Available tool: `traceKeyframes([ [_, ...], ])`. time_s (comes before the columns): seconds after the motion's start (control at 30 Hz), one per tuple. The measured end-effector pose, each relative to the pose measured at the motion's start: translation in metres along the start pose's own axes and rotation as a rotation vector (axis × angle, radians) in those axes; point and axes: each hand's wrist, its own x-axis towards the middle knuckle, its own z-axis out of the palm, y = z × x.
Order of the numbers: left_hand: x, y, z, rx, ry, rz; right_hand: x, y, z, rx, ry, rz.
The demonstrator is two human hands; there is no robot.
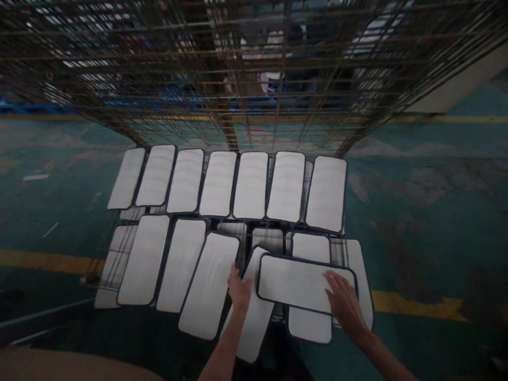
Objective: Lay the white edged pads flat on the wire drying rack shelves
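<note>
Low in the head view, a white rectangular panel with a dark rounded rim (297,280) lies crosswise over other panels of its kind. My right hand (344,299) rests on its right end, fingers spread on the white face. Between this panel and a slanted white panel (212,280) is my left hand (239,290), its fingers apart near the slanted panel's right edge. Whether the left fingertips touch that edge I cannot tell. Under my left wrist another tilted panel (252,330) is partly covered by the crosswise one.
Several similar panels (250,185) lean in a row at the back of the wire rack. Tall wire mesh (230,69) rises behind them. Green floor (416,211) with yellow lines (420,306) surrounds the rack. A dark bar (47,315) stands at the lower left.
</note>
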Motion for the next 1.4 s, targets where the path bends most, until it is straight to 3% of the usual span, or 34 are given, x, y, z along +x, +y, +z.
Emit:
traceKeyframes([
  [0.07, -0.021, -0.005, -0.002, -0.003, 0.015, 0.047, 0.022, -0.026, -0.004, 0.039, -0.054, -0.026],
  [0.2, -0.048, -0.010, -0.007, 0.003, 0.062, 0.140, 0.093, -0.104, 0.004, 0.143, -0.192, -0.079],
  [0.33, -0.059, 0.012, 0.009, -0.008, 0.016, 0.318, 0.152, -0.158, 0.017, 0.171, -0.330, 0.031],
  [0.4, -0.062, 0.028, 0.025, -0.015, 0.005, 0.349, 0.164, -0.164, 0.021, 0.179, -0.402, 0.059],
  [0.47, -0.064, 0.041, 0.037, -0.017, 0.068, 0.268, 0.168, -0.161, 0.024, 0.204, -0.470, 0.056],
  [0.53, -0.064, 0.047, 0.044, -0.045, 0.136, 0.176, 0.171, -0.158, 0.025, 0.249, -0.533, 0.042],
  [0.6, -0.064, 0.046, 0.048, -0.107, 0.147, 0.189, 0.177, -0.161, 0.023, 0.325, -0.574, 0.018],
  [0.7, -0.067, 0.042, 0.052, -0.204, 0.127, 0.264, 0.189, -0.175, 0.011, 0.501, -0.573, -0.064],
  [0.8, -0.069, 0.042, 0.054, -0.242, 0.105, 0.311, 0.204, -0.184, -0.014, 0.699, -0.484, -0.169],
  [0.9, -0.067, 0.052, 0.052, -0.258, 0.075, 0.372, 0.216, -0.168, -0.039, 0.863, -0.308, -0.182],
  [1.0, -0.062, 0.057, 0.051, -0.267, 0.044, 0.397, 0.230, -0.135, -0.053, 0.961, -0.045, -0.027],
  [1.1, -0.059, 0.049, 0.054, -0.278, 0.047, 0.326, 0.246, -0.099, -0.058, 1.031, 0.200, 0.157],
  [1.23, -0.058, 0.030, 0.053, -0.332, 0.092, 0.224, 0.252, -0.058, -0.081, 1.116, 0.377, 0.258],
  [1.33, -0.050, 0.020, 0.029, -0.437, 0.170, 0.126, 0.233, -0.027, -0.115, 1.147, 0.393, 0.289],
  [1.4, -0.039, 0.017, -0.005, -0.530, 0.232, 0.027, 0.211, -0.007, -0.138, 1.160, 0.359, 0.304],
])
